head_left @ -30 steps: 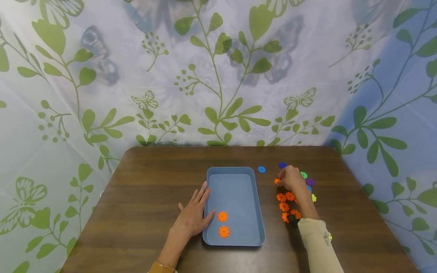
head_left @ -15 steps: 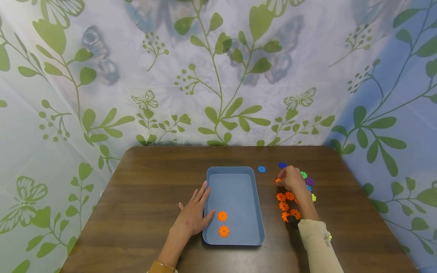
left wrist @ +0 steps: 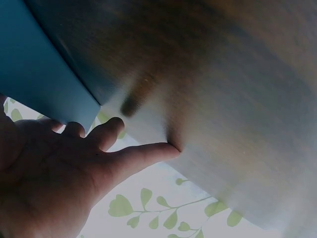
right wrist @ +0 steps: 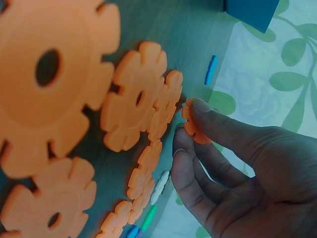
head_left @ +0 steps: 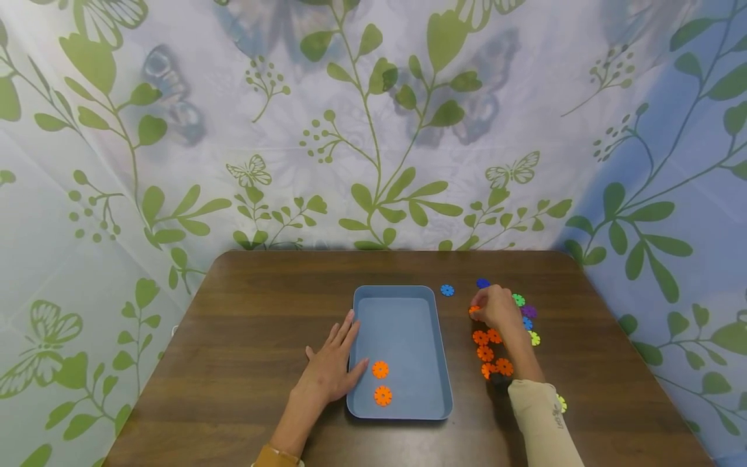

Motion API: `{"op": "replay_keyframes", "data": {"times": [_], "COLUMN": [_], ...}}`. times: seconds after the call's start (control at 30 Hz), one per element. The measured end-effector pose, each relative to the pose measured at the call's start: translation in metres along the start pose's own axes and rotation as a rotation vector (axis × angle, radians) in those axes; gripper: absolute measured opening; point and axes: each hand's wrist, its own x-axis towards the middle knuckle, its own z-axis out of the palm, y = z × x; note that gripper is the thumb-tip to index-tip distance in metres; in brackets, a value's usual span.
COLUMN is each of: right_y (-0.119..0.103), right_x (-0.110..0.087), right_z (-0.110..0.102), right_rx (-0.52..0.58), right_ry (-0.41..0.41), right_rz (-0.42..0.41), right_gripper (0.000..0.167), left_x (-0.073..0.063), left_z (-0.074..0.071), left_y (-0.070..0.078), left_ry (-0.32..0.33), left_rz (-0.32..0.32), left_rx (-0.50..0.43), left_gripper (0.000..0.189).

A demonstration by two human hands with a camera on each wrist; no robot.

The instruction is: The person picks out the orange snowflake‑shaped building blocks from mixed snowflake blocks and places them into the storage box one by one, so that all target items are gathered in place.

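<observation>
My left hand (head_left: 328, 370) lies with straight, spread fingers along the left rim of a blue-grey tray (head_left: 408, 324). In the left wrist view its fingers meet the tray's side wall (left wrist: 44, 64), and the little finger reaches over the tabletop. Two orange notched discs (head_left: 382, 395) lie flat inside the tray near its front. To the tray's right, my right hand (head_left: 500, 310) pinches another orange notched disc (right wrist: 193, 124) between thumb and fingertips. Several more orange discs (head_left: 485, 353) lie on the table just in front of that hand, partly covered by the forearm.
Beyond the right hand are a dark blue disc (head_left: 483, 283), a green one (head_left: 518, 299), a purple one (head_left: 529, 311) and a yellow one (head_left: 534, 338). A light blue disc (head_left: 447, 290) lies by the tray's far right corner. A leaf-patterned cloth (head_left: 373, 130) hangs behind the wooden table (head_left: 262, 292).
The right wrist and forearm have shifted very slightly left, while the fingers stay at the same orange disc. The left hand, the tray and its two discs have not moved.
</observation>
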Motion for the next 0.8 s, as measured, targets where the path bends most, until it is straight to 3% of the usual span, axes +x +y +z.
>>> {"op": "replay_keyframes", "data": {"times": [0.8], "right_y": [-0.012], "right_x": [-0.010], "right_z": [-0.014], "right_rx": [0.046], "right_ry": [0.082], "right_rz": [-0.096], "right_gripper": [0.004], "left_x": [0.000], "left_z": [0.000], "left_y": [0.000], "left_ry": [0.002], "left_rz": [0.006], "left_rx": [0.010], "left_gripper": [0.078]}}
